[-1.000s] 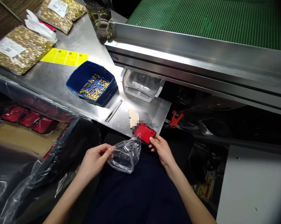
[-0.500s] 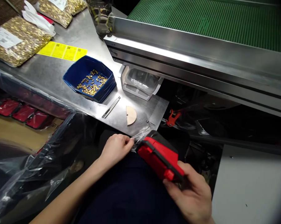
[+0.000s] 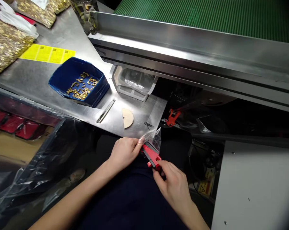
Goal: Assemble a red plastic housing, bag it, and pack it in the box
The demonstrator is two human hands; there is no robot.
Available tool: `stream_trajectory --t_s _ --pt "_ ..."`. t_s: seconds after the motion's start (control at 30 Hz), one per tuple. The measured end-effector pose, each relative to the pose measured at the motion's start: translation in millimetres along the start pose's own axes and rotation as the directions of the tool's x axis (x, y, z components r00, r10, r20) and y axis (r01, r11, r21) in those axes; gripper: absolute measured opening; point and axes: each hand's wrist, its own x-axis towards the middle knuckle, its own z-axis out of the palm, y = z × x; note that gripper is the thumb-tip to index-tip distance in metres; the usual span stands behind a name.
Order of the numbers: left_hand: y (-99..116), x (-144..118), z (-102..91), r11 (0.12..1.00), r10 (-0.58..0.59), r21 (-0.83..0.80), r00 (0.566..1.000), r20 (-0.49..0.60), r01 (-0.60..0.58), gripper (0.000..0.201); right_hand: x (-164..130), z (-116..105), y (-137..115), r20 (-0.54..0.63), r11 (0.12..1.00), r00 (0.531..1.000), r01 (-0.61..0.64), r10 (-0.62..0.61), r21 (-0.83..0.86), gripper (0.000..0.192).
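Observation:
A clear plastic bag [image 3: 157,137] is pinched in my left hand [image 3: 125,150], its fingers closed at the edge by the table corner. My right hand [image 3: 173,179] grips the near end of a red and black plastic device [image 3: 152,156] whose exact kind I cannot make out. The device's far end is at the bag, apparently partly inside it. Beyond my hands, a half-round wooden piece [image 3: 128,118] lies on the metal table [image 3: 115,123], and a utility knife [image 3: 106,111] lies to its left.
A blue bin [image 3: 100,92] holds small brass parts. Behind it lie a yellow label strip [image 3: 47,54] and bags of brass parts [image 3: 9,44]. A grey bin [image 3: 132,91] sits beneath the green conveyor's metal rail [image 3: 183,60]. Wrapped red items [image 3: 29,129] fill a box at left; an orange clamp [image 3: 172,117] is right.
My right hand has brought the red and black device left and away from me, to the bag. The bag's film now stands up around its far end. The camera view has shifted slightly.

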Motion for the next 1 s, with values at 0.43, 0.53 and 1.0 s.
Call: stream_trajectory --t_s 0.43,0.53,1.0 --pt "8 11 14.6 0.887 0.45 0.178 0.885 -0.123 -0.426 0.026 13 -10 -1 0.214 0.999 0.976 -0.037 0.041 -0.026 0.004" --pt "8 9 17.9 0.886 0.453 0.187 0.878 -0.156 -0.424 0.027 12 -12 0 0.107 0.979 0.975 -0.2 0.196 0.028 0.008" --pt "35 -14 26.4 0.807 0.463 -0.311 0.865 -0.192 -0.501 0.01 19 0 0 0.066 0.86 0.879 -0.475 0.471 0.189 0.021"
